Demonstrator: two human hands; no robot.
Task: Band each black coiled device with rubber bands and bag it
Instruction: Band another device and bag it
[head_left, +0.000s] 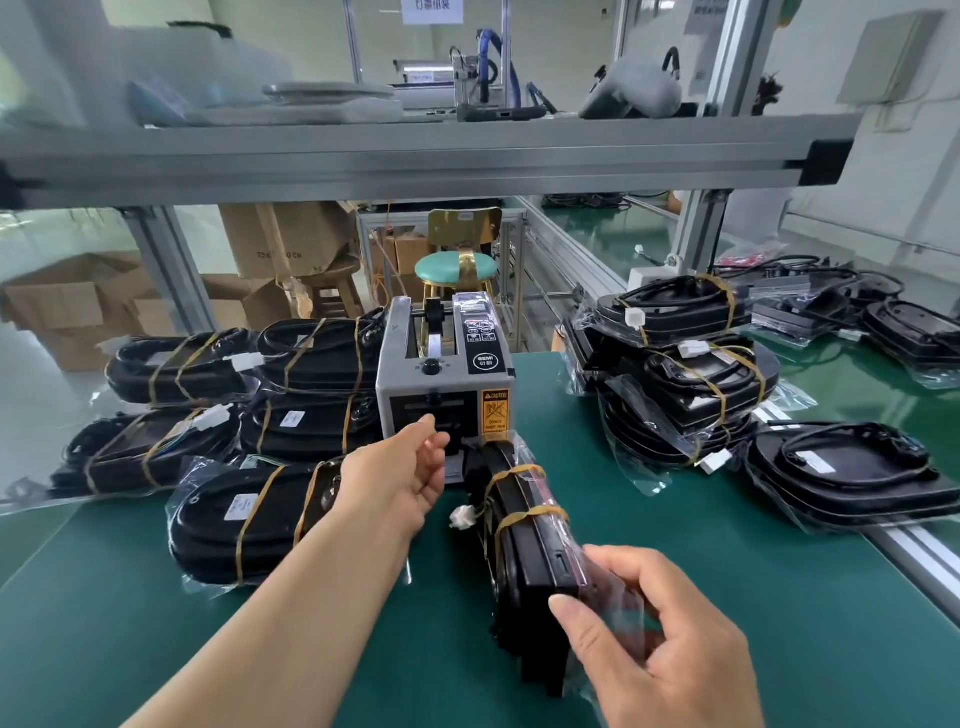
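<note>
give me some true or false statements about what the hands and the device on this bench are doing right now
1. The right hand grips the near end of the bagged device. True.
2. The left hand rests on the pile at the left. False: it reaches toward the front of the tape dispenser.
3. Two rubber bands circle the held device. True.
4. The mat under the device is red. False: it is green.
</note>
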